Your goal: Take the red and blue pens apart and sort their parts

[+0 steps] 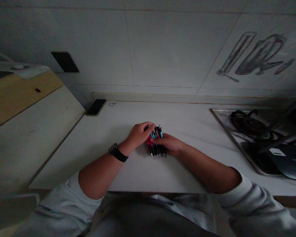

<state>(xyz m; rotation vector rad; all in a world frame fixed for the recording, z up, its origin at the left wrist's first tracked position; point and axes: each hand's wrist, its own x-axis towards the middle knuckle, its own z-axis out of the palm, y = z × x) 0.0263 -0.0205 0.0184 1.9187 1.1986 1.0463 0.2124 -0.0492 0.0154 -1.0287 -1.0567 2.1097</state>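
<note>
A bunch of click pens [157, 150] in black, red and blue lies side by side just above the white countertop [128, 115] or on it; I cannot tell which. Their silver tips point toward me. My right hand [171, 143] grips the bunch from the right, its thumb laid across the barrels. At the upper left end of the pens, my left hand [139, 133] is curled with its thumb and fingers against them. A black smartwatch [117, 152] is on my left wrist. The fingers under the pens are hidden.
A dark phone [96, 107] lies at the back left of the countertop, near a small ring-shaped thing [112, 104]. To the right is a metal gas stove [233, 144] with a dark flat object [286, 161] on it. A tiled wall [162, 49] closes off the back.
</note>
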